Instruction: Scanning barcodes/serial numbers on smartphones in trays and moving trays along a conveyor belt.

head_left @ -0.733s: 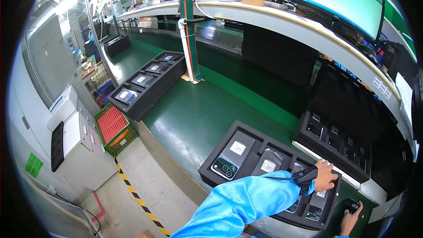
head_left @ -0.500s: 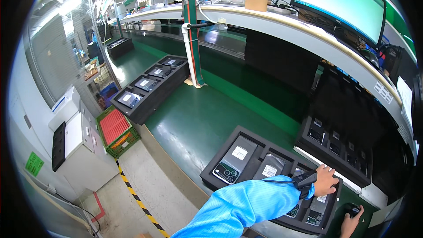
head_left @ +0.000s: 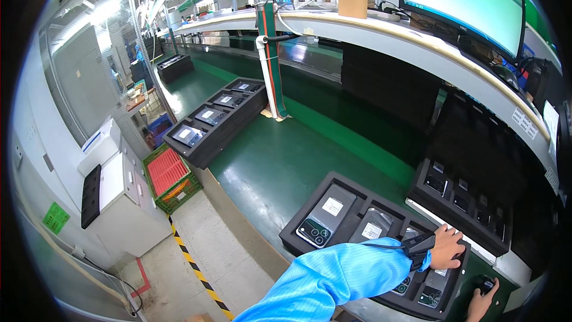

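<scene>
Black foam tray [head_left: 353, 219] lies beneath the left hand [head_left: 447, 248], four o'clock, grip unclear. The right hand [head_left: 481, 304] grasps a rounded device [head_left: 485, 284].

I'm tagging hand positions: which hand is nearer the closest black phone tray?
Left. The left hand is over the right end of the black phone tray; the right hand is beyond that end, grasping a small black device.

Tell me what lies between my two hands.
In the head view, the right rim of the near foam tray and a strip of green tabletop lie between your left hand and right hand.
</scene>
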The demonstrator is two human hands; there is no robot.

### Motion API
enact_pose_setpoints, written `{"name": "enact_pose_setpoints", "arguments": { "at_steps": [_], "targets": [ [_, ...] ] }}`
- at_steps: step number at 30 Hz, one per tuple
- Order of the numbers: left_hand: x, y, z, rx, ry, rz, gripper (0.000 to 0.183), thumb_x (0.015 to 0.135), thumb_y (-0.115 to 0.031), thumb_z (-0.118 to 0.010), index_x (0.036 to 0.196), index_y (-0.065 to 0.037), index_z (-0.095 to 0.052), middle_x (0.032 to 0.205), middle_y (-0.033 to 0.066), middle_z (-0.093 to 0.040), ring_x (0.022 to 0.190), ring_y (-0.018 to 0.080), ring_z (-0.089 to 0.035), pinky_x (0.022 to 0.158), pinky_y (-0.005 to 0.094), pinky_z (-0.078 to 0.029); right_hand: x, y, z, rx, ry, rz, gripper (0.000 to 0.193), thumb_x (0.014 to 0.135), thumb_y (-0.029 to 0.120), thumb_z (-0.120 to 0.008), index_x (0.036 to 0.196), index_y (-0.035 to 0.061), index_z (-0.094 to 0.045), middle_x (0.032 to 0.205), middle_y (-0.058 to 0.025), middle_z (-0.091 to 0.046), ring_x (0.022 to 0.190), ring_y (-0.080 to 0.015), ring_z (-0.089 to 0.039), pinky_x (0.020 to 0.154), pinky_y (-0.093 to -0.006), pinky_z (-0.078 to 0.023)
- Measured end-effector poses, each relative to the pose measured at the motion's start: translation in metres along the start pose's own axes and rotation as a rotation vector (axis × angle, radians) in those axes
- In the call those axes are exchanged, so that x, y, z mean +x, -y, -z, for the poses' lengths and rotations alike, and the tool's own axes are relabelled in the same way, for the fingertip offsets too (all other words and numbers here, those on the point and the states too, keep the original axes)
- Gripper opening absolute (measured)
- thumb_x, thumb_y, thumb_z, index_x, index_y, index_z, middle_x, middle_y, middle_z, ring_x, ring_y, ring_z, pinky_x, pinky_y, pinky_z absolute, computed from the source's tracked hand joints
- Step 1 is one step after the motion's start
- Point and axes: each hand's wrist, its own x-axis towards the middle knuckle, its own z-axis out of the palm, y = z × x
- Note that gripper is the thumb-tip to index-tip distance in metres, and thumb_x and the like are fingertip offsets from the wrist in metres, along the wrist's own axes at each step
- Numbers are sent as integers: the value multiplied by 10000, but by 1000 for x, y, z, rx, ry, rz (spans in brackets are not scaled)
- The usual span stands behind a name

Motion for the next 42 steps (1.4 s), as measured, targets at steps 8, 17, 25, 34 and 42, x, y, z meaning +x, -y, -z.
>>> {"name": "enact_pose_setpoints", "arguments": {
  "at_steps": [8, 17, 25, 34, 42],
  "targets": [
    [6, -8, 9, -324, -184, 125, 301, 816, -313, -691, 937, -87, -533, 980, 113, -567, 970, 322, -581, 864, 429, -387, 31, -57, -36, 71, -25, 14, 686, 846, 114, -704, 1475, 93, -430, 1277, -260, -634, 1126, -390, -653, 995, -421, -489],
    [8, -3, 1, -334, -209, 110, 241, 799, -248, -674, 885, -82, -523, 893, 99, -583, 930, 322, -586, 849, 434, -394, 51, -106, -62, 206, -31, 51, 716, 862, -6, -607, 1521, 149, -374, 1307, -271, -619, 1194, -402, -623, 1036, -421, -457],
    [6, -1, -3, -276, -226, 57, 209, 837, -265, -652, 863, -70, -581, 952, 117, -590, 972, 328, -581, 878, 447, -405, 44, -91, -56, 201, -28, 24, 739, 846, -4, -620, 1518, 188, -378, 1293, -295, -616, 1189, -421, -626, 1030, -430, -467],
    [6, 1, -1, -309, -187, 46, 200, 848, -259, -641, 873, -76, -566, 930, 112, -585, 954, 332, -578, 865, 449, -407, 4, -15, -7, -21, -23, 34, 656, 867, 200, -796, 1421, 32, -486, 1271, -258, -639, 1076, -397, -677, 951, -419, -525],
    [8, 1, -4, -310, -221, 39, 189, 837, -238, -640, 898, -75, -566, 939, 112, -580, 974, 335, -568, 900, 439, -408, 4, -8, -5, -12, -53, 35, 648, 864, 183, -799, 1420, 48, -495, 1204, -253, -669, 1049, -378, -688, 926, -408, -539]
  ]
}}
